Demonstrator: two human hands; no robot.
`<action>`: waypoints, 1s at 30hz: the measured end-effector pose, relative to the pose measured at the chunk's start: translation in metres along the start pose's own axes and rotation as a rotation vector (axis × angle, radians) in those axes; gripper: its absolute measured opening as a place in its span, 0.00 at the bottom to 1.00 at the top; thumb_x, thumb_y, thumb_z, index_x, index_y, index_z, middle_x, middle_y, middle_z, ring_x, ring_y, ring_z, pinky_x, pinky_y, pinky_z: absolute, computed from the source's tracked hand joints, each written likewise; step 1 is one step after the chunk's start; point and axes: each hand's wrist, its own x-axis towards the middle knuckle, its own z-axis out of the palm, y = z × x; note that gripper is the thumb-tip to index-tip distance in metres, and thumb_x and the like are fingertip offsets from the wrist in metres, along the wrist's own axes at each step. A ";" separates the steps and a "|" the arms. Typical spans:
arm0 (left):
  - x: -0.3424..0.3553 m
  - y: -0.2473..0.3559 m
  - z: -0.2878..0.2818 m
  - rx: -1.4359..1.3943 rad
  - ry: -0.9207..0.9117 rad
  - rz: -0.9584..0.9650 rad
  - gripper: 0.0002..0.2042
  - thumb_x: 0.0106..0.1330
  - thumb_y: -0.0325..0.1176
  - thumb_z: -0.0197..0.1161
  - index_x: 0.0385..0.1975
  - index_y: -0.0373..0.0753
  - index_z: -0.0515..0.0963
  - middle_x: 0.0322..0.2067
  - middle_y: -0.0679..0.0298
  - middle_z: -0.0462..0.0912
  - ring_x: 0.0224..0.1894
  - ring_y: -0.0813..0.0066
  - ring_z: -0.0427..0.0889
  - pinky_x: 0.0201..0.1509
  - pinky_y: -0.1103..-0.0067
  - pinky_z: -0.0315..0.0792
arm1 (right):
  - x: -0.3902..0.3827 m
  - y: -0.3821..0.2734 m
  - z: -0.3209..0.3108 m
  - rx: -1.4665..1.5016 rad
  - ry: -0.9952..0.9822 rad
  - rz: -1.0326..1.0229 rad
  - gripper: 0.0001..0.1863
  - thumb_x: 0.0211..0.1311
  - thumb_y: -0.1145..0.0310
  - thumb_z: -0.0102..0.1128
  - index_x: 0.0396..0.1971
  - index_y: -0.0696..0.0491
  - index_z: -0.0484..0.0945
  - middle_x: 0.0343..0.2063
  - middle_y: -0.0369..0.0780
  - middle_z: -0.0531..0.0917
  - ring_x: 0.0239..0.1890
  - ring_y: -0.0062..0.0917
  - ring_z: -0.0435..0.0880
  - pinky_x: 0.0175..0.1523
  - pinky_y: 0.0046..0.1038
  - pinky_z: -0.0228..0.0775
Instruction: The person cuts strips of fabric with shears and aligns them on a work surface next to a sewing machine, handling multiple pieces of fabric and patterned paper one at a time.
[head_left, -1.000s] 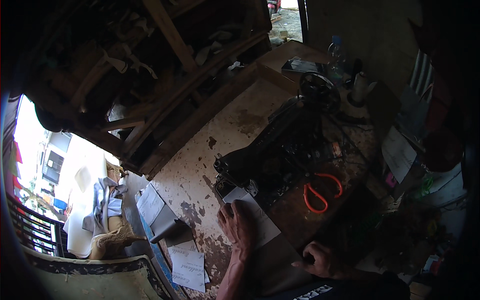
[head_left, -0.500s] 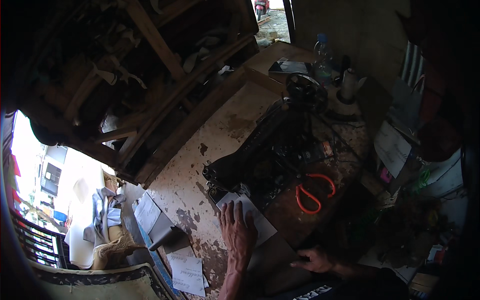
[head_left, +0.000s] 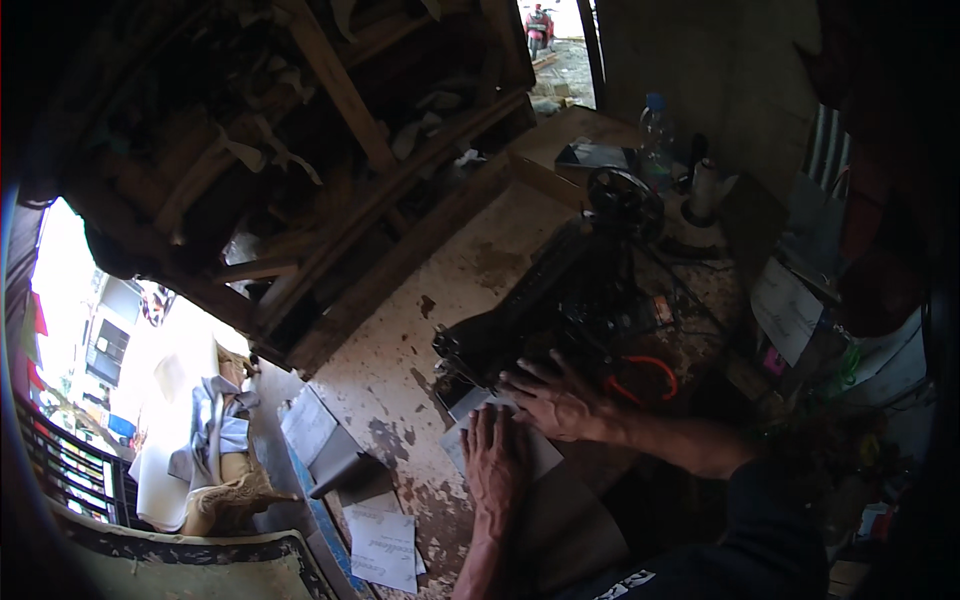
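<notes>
My left hand (head_left: pixel 493 458) lies flat with its fingers stretched over a pale grey sheet of material (head_left: pixel 545 460) at the needle end of a black sewing machine (head_left: pixel 545 285). Just to its right, my right hand (head_left: pixel 562 405) is open, its fingers spread and reaching to the material's far edge beside the machine's head. The needle and presser foot are hidden in shadow and behind my fingers. A larger dark sheet (head_left: pixel 575 530) hangs toward my lap. Orange handles of a cutting tool (head_left: pixel 672 375) show past my right wrist, partly covered by it.
Pale printed pieces (head_left: pixel 385 548) and a folded grey piece (head_left: pixel 345 460) lie at the table's left edge. A clear bottle (head_left: pixel 655 145) and a thread spool (head_left: pixel 704 190) stand behind the machine's handwheel (head_left: pixel 627 203). A wooden frame (head_left: pixel 345 90) leans along the far left.
My right hand has come up from the lower right to the material beside the machine's head. My left hand stays flat on the material. The whole view has shifted slightly.
</notes>
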 end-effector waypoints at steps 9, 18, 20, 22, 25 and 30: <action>-0.004 0.001 -0.007 0.001 -0.032 -0.006 0.25 0.78 0.44 0.53 0.68 0.37 0.72 0.71 0.47 0.68 0.77 0.45 0.61 0.81 0.54 0.51 | 0.063 0.034 -0.010 -0.123 -0.095 0.110 0.21 0.76 0.50 0.51 0.55 0.47 0.83 0.57 0.40 0.84 0.65 0.46 0.75 0.70 0.72 0.52; -0.003 0.002 -0.006 0.006 -0.039 -0.016 0.25 0.77 0.43 0.53 0.69 0.36 0.71 0.72 0.47 0.68 0.77 0.46 0.61 0.81 0.54 0.50 | 0.119 0.068 0.045 0.588 0.249 0.045 0.21 0.71 0.65 0.59 0.62 0.49 0.80 0.55 0.46 0.85 0.57 0.37 0.84 0.70 0.36 0.69; -0.005 -0.004 -0.004 0.014 -0.033 -0.023 0.25 0.77 0.43 0.54 0.69 0.36 0.71 0.72 0.46 0.68 0.77 0.46 0.61 0.81 0.54 0.51 | 0.134 0.053 0.036 1.283 -0.043 0.082 0.19 0.74 0.62 0.58 0.59 0.52 0.79 0.58 0.45 0.83 0.61 0.31 0.81 0.66 0.36 0.71; -0.005 -0.005 -0.002 0.015 -0.031 -0.022 0.25 0.77 0.42 0.54 0.68 0.36 0.71 0.72 0.46 0.68 0.77 0.45 0.61 0.81 0.54 0.51 | 0.135 0.051 0.044 1.174 0.003 0.066 0.20 0.72 0.63 0.60 0.60 0.52 0.79 0.58 0.45 0.83 0.62 0.31 0.81 0.66 0.36 0.71; -0.003 -0.001 -0.001 -0.015 -0.034 -0.007 0.25 0.77 0.42 0.54 0.68 0.36 0.72 0.72 0.46 0.68 0.76 0.45 0.61 0.81 0.54 0.51 | 0.125 0.053 0.062 0.826 0.135 0.040 0.24 0.67 0.67 0.66 0.63 0.52 0.78 0.59 0.46 0.83 0.63 0.32 0.80 0.68 0.36 0.70; 0.000 -0.005 -0.004 0.002 -0.031 -0.019 0.24 0.76 0.42 0.54 0.68 0.37 0.72 0.71 0.47 0.69 0.76 0.45 0.62 0.80 0.52 0.50 | 0.119 0.048 0.061 0.772 0.143 0.028 0.25 0.67 0.68 0.66 0.64 0.53 0.77 0.60 0.46 0.83 0.64 0.33 0.80 0.69 0.35 0.69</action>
